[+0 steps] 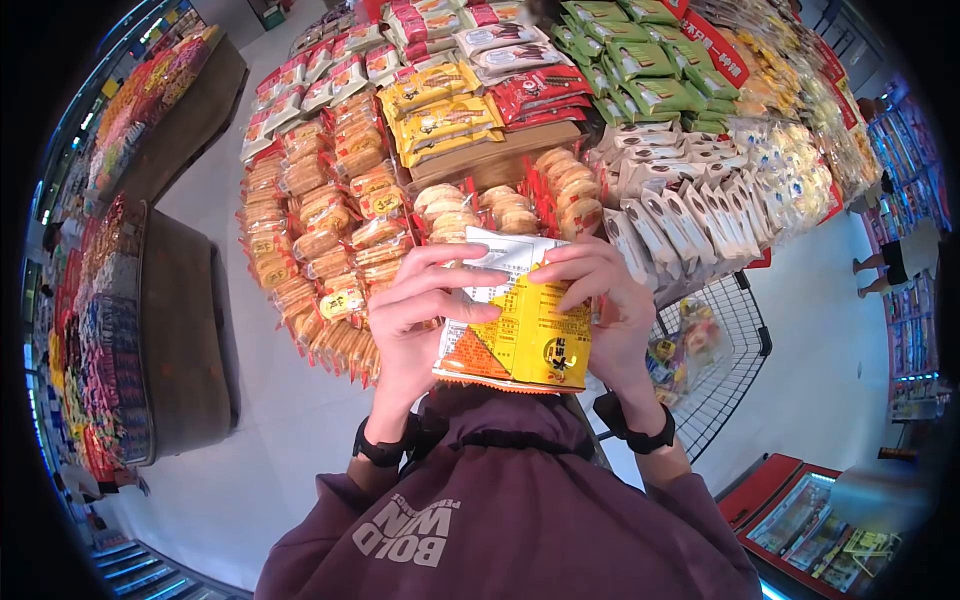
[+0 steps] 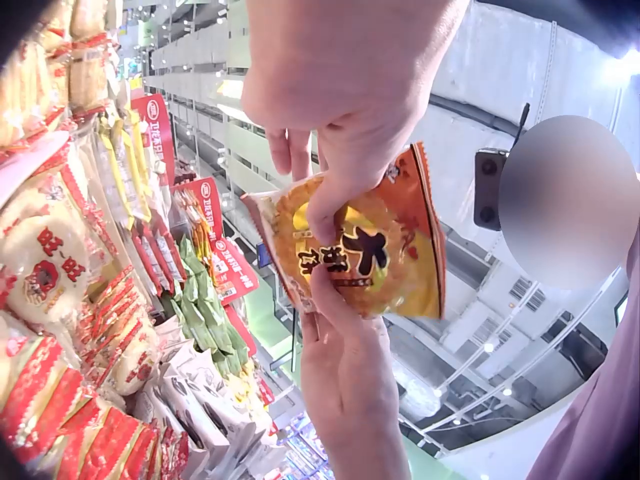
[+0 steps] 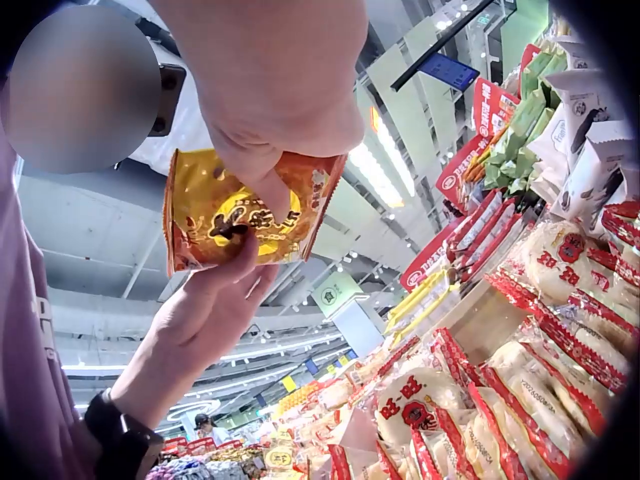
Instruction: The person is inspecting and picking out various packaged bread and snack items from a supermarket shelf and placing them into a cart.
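Observation:
A yellow, orange and silver snack packet [image 1: 520, 340] is held up in front of the chest, its printed back toward the head view. The left hand [image 1: 415, 310] grips its left side, fingers over the back. The right hand [image 1: 610, 305] grips the other side. In the left wrist view the packet's orange front [image 2: 395, 250] shows large dark characters, with the left thumb and right thumb pressed on it. The right wrist view shows the same front [image 3: 195, 215], under both thumbs.
Beyond the hands stands a display of red-edged cracker packs [image 1: 325, 220], yellow packs [image 1: 440, 110], green packs [image 1: 640, 60] and white packs [image 1: 690, 215]. A wire cart [image 1: 735, 350] holding items is at the right. Another display [image 1: 180, 330] stands left; a red freezer [image 1: 800, 510] is lower right.

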Action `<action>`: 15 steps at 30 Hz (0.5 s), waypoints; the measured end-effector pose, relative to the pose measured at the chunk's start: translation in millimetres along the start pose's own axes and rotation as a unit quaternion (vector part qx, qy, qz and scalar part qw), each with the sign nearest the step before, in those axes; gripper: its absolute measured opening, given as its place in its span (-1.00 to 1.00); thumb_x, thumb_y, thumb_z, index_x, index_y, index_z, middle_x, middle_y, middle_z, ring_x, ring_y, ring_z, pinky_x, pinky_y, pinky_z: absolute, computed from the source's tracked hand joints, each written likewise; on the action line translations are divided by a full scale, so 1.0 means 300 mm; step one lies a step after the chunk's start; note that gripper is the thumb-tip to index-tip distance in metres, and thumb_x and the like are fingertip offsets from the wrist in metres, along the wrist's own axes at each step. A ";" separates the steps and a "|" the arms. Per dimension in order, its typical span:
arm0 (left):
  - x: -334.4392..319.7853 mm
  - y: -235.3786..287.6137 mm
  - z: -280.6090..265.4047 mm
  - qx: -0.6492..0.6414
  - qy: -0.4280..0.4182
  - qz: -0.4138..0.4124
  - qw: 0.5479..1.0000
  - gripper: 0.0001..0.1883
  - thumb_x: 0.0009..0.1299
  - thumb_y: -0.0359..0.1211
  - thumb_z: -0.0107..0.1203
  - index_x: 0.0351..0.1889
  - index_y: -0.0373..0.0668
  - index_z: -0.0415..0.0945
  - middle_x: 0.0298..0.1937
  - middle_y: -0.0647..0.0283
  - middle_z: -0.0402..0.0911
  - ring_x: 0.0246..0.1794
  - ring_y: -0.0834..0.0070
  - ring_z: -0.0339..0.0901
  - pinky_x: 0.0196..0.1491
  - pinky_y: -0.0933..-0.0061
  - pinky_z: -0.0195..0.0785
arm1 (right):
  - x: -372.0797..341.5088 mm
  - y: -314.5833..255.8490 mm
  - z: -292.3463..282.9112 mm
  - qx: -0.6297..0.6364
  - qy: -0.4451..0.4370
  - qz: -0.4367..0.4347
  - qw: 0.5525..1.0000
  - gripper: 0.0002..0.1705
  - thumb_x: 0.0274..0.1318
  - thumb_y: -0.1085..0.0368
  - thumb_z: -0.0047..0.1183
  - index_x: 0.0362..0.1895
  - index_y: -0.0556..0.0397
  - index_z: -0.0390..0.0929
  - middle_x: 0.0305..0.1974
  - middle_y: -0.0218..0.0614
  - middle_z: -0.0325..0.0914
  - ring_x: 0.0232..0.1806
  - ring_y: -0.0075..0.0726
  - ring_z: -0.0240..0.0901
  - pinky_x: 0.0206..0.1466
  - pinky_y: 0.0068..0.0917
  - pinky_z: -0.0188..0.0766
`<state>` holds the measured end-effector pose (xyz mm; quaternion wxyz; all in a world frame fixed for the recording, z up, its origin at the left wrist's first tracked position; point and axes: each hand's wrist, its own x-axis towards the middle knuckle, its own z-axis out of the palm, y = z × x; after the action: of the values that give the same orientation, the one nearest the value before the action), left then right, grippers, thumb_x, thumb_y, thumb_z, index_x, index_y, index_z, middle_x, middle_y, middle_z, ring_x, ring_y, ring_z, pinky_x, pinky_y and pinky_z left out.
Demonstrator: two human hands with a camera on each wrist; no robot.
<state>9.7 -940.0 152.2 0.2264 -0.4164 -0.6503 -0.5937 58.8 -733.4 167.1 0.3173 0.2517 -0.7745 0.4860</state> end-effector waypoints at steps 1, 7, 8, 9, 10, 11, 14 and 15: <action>-0.004 -0.003 -0.007 -0.001 0.000 0.007 1.000 -0.78 0.02 -0.45 0.44 -0.35 -0.17 0.69 -0.20 0.26 0.73 -0.07 0.36 0.61 0.03 0.33 0.42 | -0.006 -0.002 0.012 0.034 0.011 0.028 0.999 -0.74 -0.19 0.42 0.36 -0.34 0.02 0.57 -0.18 -0.35 0.66 -0.06 -0.28 0.56 0.08 -0.35 0.40; -0.011 0.081 0.056 -0.164 0.117 -0.233 0.951 -0.62 0.21 -0.60 0.32 -0.01 -0.41 0.50 -0.14 0.21 0.66 -0.17 0.60 0.59 -0.11 0.59 0.46 | -0.023 -0.037 0.040 0.156 0.009 0.237 0.959 -0.47 0.05 0.40 0.28 0.08 0.21 0.33 -0.12 -0.21 0.58 -0.09 -0.47 0.55 -0.05 -0.52 0.48; -0.010 0.086 0.067 -0.187 0.125 -0.247 0.943 -0.60 0.22 -0.61 0.30 0.02 -0.41 0.47 -0.12 0.21 0.65 -0.16 0.60 0.59 -0.11 0.59 0.46 | -0.026 -0.037 0.044 0.166 0.023 0.252 0.953 -0.47 0.06 0.40 0.29 0.08 0.21 0.33 -0.12 -0.21 0.59 -0.10 -0.47 0.55 -0.04 -0.52 0.47; -0.008 0.082 0.076 -0.197 0.128 -0.240 0.942 -0.58 0.23 -0.62 0.27 0.05 -0.40 0.43 -0.12 0.22 0.64 -0.15 0.62 0.59 -0.12 0.62 0.46 | -0.025 -0.035 0.058 0.176 0.037 0.265 0.947 -0.47 0.06 0.39 0.29 0.08 0.20 0.33 -0.13 -0.21 0.59 -0.10 -0.47 0.55 -0.04 -0.52 0.47; -0.009 0.077 0.082 -0.188 0.129 -0.242 0.943 -0.59 0.23 -0.63 0.27 0.04 -0.40 0.43 -0.12 0.22 0.64 -0.14 0.61 0.59 -0.11 0.62 0.45 | -0.027 -0.032 0.069 0.185 0.052 0.279 0.941 -0.47 0.06 0.38 0.29 0.08 0.20 0.33 -0.14 -0.22 0.59 -0.10 -0.47 0.55 -0.03 -0.52 0.46; -0.009 0.068 0.086 -0.179 0.129 -0.243 0.945 -0.60 0.23 -0.63 0.26 0.03 -0.40 0.43 -0.13 0.23 0.64 -0.14 0.61 0.59 -0.11 0.62 0.45 | -0.038 -0.020 0.078 0.159 0.081 0.268 0.947 -0.46 0.03 0.38 0.30 0.07 0.19 0.35 -0.07 -0.17 0.56 0.00 -0.40 0.52 0.04 -0.46 0.44; -0.012 0.054 0.109 -0.127 0.149 -0.246 0.949 -0.68 0.19 -0.58 0.32 -0.11 -0.36 0.51 -0.15 0.22 0.65 -0.27 0.66 0.60 -0.24 0.67 0.45 | -0.050 -0.003 0.071 -0.078 0.109 0.113 0.985 -0.43 -0.03 0.38 0.32 0.08 0.18 0.38 0.07 -0.09 0.48 0.13 -0.23 0.45 0.15 -0.34 0.38; -0.017 0.054 0.111 -0.080 0.138 -0.246 0.956 -0.70 0.17 -0.56 0.35 -0.15 -0.35 0.53 -0.15 0.20 0.65 -0.30 0.66 0.60 -0.28 0.68 0.44 | -0.058 0.000 0.060 -0.142 0.058 0.064 0.986 -0.39 -0.06 0.37 0.32 0.13 0.16 0.40 0.17 -0.04 0.40 0.22 -0.08 0.37 0.22 -0.25 0.33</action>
<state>32.3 -910.4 151.2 0.1271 -0.1744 -0.6455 -0.7327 66.1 -748.5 148.3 0.3628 0.1254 -0.8303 0.4041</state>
